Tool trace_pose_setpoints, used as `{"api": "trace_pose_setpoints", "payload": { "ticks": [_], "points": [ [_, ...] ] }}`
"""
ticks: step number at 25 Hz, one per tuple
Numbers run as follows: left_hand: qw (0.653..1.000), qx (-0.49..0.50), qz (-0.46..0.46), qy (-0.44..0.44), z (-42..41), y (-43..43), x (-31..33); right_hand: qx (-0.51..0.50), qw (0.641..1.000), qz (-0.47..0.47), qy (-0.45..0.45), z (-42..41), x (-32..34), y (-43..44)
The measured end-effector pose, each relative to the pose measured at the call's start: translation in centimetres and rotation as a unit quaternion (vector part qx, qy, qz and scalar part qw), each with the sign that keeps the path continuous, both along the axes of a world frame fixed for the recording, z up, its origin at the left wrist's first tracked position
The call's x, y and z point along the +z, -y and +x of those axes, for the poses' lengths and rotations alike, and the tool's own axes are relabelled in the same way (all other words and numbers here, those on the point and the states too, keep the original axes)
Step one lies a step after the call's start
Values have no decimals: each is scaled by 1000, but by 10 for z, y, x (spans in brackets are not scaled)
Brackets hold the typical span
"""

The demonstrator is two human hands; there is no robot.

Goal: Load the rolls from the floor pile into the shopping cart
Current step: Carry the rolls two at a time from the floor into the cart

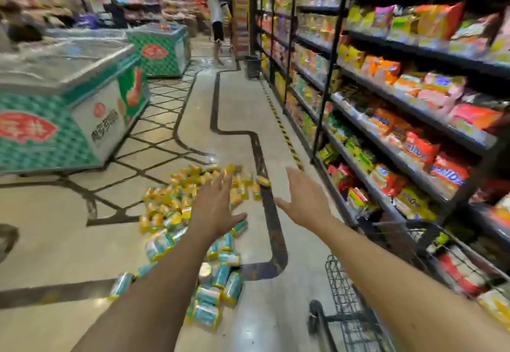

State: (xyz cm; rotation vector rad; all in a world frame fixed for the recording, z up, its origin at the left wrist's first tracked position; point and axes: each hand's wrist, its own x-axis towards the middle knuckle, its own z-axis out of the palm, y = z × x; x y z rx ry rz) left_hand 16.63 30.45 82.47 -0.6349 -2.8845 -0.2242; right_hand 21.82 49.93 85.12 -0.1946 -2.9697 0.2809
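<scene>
Evidently early stage: left hand (pixel 214 208) and right hand (pixel 305 200) both spread, empty. Rolls (pixel 193 213) heaped on floor below left palm. Wire shopping cart (pixel 350 310) beneath right forearm; contents indiscernible.

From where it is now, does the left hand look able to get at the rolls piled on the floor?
Probably yes. The left hand is open and empty, stretched out above the rolls, with nothing between them. The shopping cart stands off to the right, clear of that path.
</scene>
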Motion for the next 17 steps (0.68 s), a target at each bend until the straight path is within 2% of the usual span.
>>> {"api": "trace_pose_setpoints", "payload": {
  "ticks": [2,8,17],
  "points": [
    [997,70,9,20,-7,66,-20,58,998,-8,17,-32,-15,57],
    [984,151,20,95,-30,165,-80,112,989,-24,92,-90,-76,162],
    [957,208,62,194,-99,179,-173,76,980,-60,175,-187,-171,167]
  ]
}}
